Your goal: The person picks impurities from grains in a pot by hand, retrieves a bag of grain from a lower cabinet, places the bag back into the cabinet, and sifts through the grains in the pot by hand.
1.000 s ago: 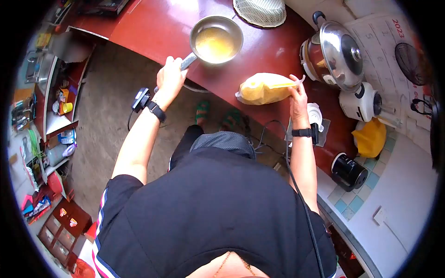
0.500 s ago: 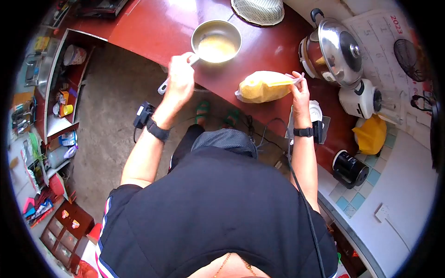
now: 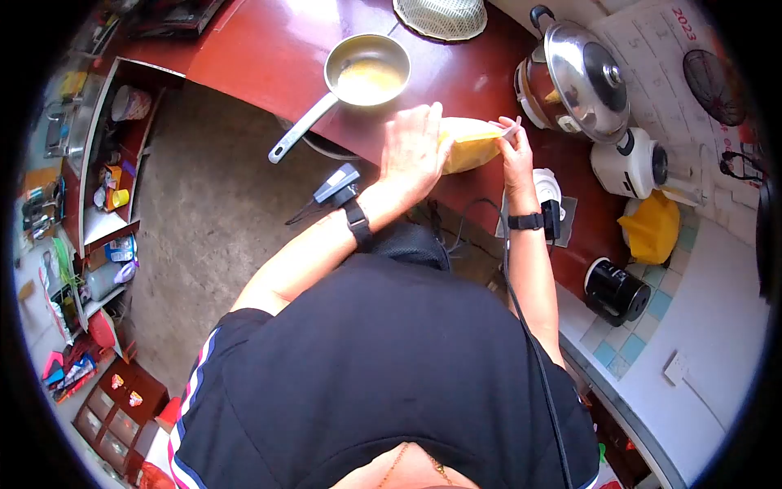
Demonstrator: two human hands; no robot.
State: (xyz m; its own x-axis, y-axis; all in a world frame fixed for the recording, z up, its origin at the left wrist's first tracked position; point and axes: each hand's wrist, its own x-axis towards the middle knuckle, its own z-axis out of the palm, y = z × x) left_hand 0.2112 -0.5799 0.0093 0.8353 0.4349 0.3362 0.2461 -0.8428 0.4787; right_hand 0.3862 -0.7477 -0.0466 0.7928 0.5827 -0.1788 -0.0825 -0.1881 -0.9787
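Note:
A yellow-filled plastic bag is at the red counter's front edge. My right hand pinches the bag's gathered right end. Against the bag's left side lies my left hand, its fingers stretched out and somewhat blurred. A frying pan with yellowish contents rests on the counter, left of and behind the bag. Its grey handle points toward the front left, and no hand touches it.
The red counter also holds a woven basket, a lidded pot, a white appliance, a yellow bag and a black container. Open shelves stand at the left.
My left hand has let go of the pan handle and moved right to the bag, its fingers now spread. The pan stays on the counter. My right hand still holds the bag's end.

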